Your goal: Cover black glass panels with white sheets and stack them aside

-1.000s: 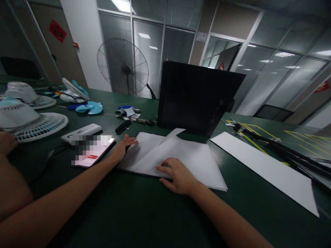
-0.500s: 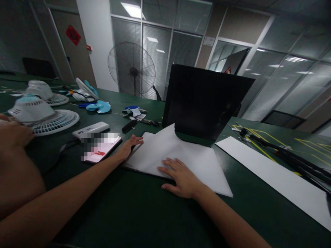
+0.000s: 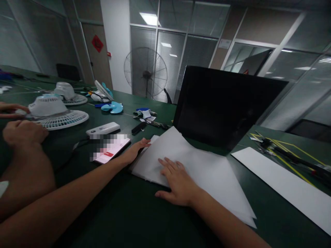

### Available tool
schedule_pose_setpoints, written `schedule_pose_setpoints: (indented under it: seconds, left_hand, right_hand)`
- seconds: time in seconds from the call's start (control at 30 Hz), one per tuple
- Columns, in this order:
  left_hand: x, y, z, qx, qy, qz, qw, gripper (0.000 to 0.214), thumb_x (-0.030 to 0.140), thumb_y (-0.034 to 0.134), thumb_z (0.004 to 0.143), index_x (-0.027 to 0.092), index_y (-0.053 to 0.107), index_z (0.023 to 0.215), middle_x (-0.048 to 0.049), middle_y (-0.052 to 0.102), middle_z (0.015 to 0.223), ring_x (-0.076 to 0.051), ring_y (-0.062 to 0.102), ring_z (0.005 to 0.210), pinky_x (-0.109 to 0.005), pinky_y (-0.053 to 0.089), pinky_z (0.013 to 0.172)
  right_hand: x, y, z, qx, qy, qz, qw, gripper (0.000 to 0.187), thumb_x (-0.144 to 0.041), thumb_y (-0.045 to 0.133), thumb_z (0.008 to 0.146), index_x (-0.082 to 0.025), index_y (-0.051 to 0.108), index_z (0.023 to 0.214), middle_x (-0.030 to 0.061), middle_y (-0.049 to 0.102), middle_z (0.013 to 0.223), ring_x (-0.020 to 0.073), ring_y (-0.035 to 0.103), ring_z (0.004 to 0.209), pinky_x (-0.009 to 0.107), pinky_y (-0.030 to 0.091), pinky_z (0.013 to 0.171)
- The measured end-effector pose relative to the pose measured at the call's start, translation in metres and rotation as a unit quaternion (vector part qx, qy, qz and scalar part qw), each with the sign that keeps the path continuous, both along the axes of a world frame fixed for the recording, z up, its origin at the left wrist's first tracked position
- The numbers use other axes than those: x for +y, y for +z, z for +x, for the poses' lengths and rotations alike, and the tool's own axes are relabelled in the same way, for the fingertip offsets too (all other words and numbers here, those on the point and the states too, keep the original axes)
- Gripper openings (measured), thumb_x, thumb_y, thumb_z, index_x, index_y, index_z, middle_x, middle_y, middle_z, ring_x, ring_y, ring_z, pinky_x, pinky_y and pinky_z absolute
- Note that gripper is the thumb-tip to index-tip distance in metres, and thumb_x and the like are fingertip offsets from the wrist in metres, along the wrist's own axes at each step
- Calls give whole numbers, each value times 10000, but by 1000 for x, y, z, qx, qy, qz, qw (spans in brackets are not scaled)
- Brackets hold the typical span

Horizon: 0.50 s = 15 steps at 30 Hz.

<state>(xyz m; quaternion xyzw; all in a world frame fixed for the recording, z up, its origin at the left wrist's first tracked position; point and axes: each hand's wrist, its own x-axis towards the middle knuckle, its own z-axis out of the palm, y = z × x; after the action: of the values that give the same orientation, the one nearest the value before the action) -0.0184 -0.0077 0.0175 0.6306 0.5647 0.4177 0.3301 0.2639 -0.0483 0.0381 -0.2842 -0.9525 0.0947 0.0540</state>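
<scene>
A stack of thin white sheets (image 3: 204,172) lies on a dark flat backing on the table, its top sheet curled up at the far left corner. My right hand (image 3: 177,181) rests flat on the sheets near their front edge, fingers spread. At the left edge, my left hand (image 3: 138,150) has its fingers stretched toward the sheets, their tips partly hidden by the raised paper. Behind the sheets a large black panel (image 3: 224,106) stands upright, leaning back. Left of my left hand lies a phone (image 3: 111,151) with its screen lit.
Another person's hand (image 3: 24,132) is by a white fan housing (image 3: 51,106) at the left. A white power bank (image 3: 103,129), a black-handled tool (image 3: 139,127) and blue fan blades (image 3: 112,107) lie beyond the phone. A long white board (image 3: 281,186) lies at the right.
The view has turned left. The top sheet has come over further, covering more of the left side, and the sheets fan out more at the right corner. My right hand stays flat on them.
</scene>
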Motion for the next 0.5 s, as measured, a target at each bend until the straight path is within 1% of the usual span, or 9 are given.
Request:
schedule_pose_setpoints:
  seconds: [0.07, 0.13, 0.2, 0.23, 0.27, 0.33, 0.4, 0.43, 0.5]
  left_hand:
    - [0, 0, 2, 48, 4, -8, 999, 789, 744, 489, 865, 146, 635, 1358, -160, 579, 1496, -370, 545, 1369, -500, 386, 1164]
    - [1, -1, 5, 121, 7, -9, 993, 817, 641, 671, 778, 147, 572, 1421, -168, 576, 1497, -380, 559, 1351, -496, 387, 1166]
    - [1, -3, 9, 183, 10, 10, 983, 810, 536, 706, 770, 172, 519, 1470, -152, 563, 1512, -383, 542, 1368, -501, 368, 1182]
    - [2, -4, 10, 197, 11, 19, 980, 788, 512, 698, 783, 195, 506, 1479, -136, 570, 1509, -377, 541, 1371, -499, 370, 1182]
    - [2, -6, 11, 203, 7, 27, 979, 767, 495, 672, 814, 216, 475, 1501, -120, 563, 1519, -364, 537, 1379, -494, 370, 1186]
    - [3, -10, 12, 205, 7, 33, 978, 781, 480, 637, 848, 220, 404, 1547, -116, 531, 1548, -354, 518, 1402, -493, 370, 1190]
    - [5, -14, 10, 210, 22, 28, 977, 837, 468, 628, 852, 200, 328, 1585, -136, 458, 1601, -355, 464, 1446, -498, 337, 1214]
    - [6, -16, 10, 213, 27, 26, 976, 855, 462, 623, 850, 187, 304, 1595, -147, 425, 1620, -354, 436, 1466, -495, 316, 1227]
    - [7, -21, 7, 222, 33, 24, 974, 859, 461, 600, 850, 162, 296, 1595, -162, 389, 1637, -348, 396, 1492, -487, 284, 1245]
  right_hand:
    - [3, -9, -2, 2, 12, -23, 1000, 852, -757, 507, 900, -155, 461, 1502, 149, 236, 1671, 348, 174, 1545, 638, 90, 1236]
    - [7, -15, -2, 15, 14, -49, 999, 904, -768, 484, 908, -158, 377, 1567, 141, 249, 1667, 337, 168, 1552, 636, 33, 1245]
    - [10, -12, 0, 46, 15, -73, 996, 893, -747, 489, 922, -169, 349, 1587, 133, 288, 1653, 324, 188, 1550, 634, 10, 1249]
    - [10, -5, 1, 74, 18, -83, 994, 843, -716, 492, 939, -178, 371, 1577, 127, 333, 1635, 310, 221, 1542, 623, 28, 1255]
    - [10, 5, 3, 112, 21, -93, 989, 757, -672, 488, 964, -191, 423, 1544, 116, 395, 1605, 289, 278, 1523, 598, 82, 1264]
    - [4, 38, 11, 203, 29, -125, 971, 523, -573, 450, 1017, -233, 577, 1395, 75, 565, 1471, 226, 458, 1413, 494, 288, 1235]
    - [-5, 79, 24, 273, 42, -173, 945, 377, -498, 403, 1053, -284, 675, 1202, 19, 695, 1248, 163, 621, 1202, 361, 490, 1072]
    - [-10, 97, 33, 283, 52, -193, 938, 352, -481, 396, 1059, -315, 695, 1143, -3, 718, 1161, 150, 658, 1117, 325, 538, 989]
    - [-16, 121, 54, 287, 99, -167, 938, 304, -498, 457, 1028, -373, 700, 1161, -13, 733, 1079, 163, 687, 1031, 296, 582, 869]
